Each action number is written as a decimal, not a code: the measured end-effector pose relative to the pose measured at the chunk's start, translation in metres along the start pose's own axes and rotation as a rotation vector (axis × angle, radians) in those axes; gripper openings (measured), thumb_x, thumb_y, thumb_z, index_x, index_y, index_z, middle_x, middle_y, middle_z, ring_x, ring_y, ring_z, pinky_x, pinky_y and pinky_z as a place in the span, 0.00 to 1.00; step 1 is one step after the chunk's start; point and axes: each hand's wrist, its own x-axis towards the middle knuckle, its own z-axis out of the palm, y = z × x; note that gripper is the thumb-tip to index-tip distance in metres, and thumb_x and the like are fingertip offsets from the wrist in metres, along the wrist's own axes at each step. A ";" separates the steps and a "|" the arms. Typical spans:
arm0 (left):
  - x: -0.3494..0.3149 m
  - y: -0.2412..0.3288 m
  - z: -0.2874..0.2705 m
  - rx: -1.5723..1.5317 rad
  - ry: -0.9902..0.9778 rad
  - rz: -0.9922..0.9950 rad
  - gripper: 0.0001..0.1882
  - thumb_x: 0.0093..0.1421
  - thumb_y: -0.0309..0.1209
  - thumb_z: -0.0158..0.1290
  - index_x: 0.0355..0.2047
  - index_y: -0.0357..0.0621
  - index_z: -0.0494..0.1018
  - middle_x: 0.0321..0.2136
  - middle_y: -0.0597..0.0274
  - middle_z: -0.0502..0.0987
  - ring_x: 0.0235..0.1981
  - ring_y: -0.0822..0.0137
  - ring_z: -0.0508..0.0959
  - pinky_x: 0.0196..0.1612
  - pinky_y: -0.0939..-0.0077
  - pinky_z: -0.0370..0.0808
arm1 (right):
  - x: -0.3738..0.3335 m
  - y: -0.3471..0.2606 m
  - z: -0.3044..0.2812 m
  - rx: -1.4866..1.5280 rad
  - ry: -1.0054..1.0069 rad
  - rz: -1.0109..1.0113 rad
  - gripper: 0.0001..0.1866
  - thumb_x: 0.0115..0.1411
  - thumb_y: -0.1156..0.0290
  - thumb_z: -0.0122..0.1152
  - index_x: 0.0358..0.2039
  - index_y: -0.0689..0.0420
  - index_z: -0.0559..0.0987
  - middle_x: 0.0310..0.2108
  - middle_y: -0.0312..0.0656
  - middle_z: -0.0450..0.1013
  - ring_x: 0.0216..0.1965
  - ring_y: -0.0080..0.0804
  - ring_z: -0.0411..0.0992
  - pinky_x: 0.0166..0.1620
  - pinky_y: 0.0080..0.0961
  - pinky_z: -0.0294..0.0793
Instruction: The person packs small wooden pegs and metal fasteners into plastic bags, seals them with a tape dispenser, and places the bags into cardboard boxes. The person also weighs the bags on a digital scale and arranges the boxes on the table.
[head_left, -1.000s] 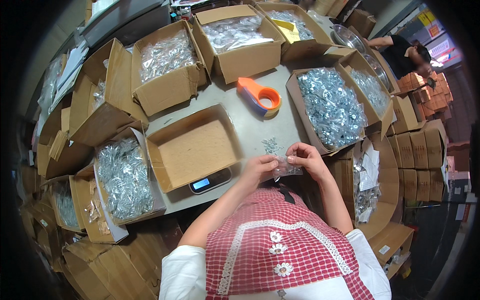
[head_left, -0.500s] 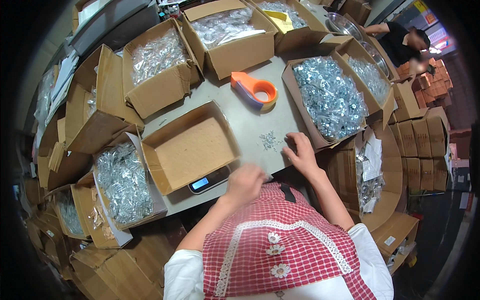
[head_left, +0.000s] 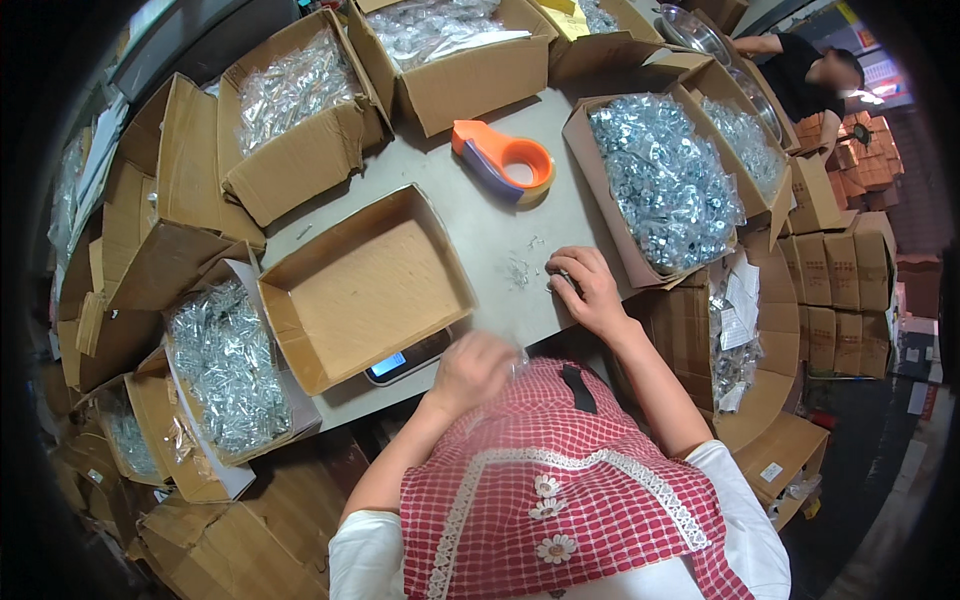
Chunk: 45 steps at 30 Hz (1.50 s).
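Reference: cardboard tray (head_left: 370,290). Right of tray, on tabletop (head_left: 485,230): small loose metal pieces (head_left: 518,272). Just past these: right hand (head_left: 588,290), fingers curled, contents hidden. Near tray's lower right corner: left hand (head_left: 474,370), blurred; clear plastic (head_left: 519,362) at fingertips, finger spread and hold impossible to tell. Advisable: fingertips low, small pinches, plastic kept steady.

The smooth grey table top (head_left: 555,215) is bright in the middle, but the dark grey floor (head_left: 850,430) at the right is dim. A strong white patch of light (head_left: 888,88) glares at the upper right. The clear plastic bags of silvery metal bits (head_left: 660,180) sparkle with tiny white spots. The small blue screen (head_left: 387,365) glows. The bare left hand (head_left: 475,370) is smeary; the bare right hand (head_left: 590,292) looks sharper. Straight edges bend near the black rim.
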 end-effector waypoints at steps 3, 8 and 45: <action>0.000 -0.001 0.003 -0.028 -0.002 -0.025 0.12 0.51 0.25 0.64 0.37 0.46 0.80 0.32 0.57 0.78 0.34 0.53 0.80 0.35 0.61 0.77 | -0.006 0.003 -0.011 0.075 0.015 0.087 0.18 0.54 0.81 0.61 0.47 0.59 0.81 0.47 0.47 0.78 0.52 0.50 0.74 0.58 0.42 0.73; 0.001 -0.003 0.005 -0.042 0.009 -0.025 0.13 0.50 0.26 0.64 0.38 0.45 0.80 0.32 0.57 0.79 0.34 0.53 0.80 0.35 0.62 0.77 | -0.012 0.011 -0.019 0.043 0.012 0.219 0.22 0.51 0.83 0.59 0.49 0.58 0.79 0.48 0.48 0.76 0.52 0.51 0.74 0.57 0.41 0.74; -0.003 -0.010 0.007 -0.039 0.017 -0.023 0.13 0.49 0.23 0.66 0.37 0.43 0.80 0.33 0.58 0.80 0.35 0.54 0.82 0.37 0.63 0.79 | -0.016 0.007 -0.001 -0.207 0.171 0.128 0.09 0.59 0.80 0.67 0.40 0.57 0.82 0.42 0.44 0.76 0.46 0.48 0.74 0.50 0.41 0.75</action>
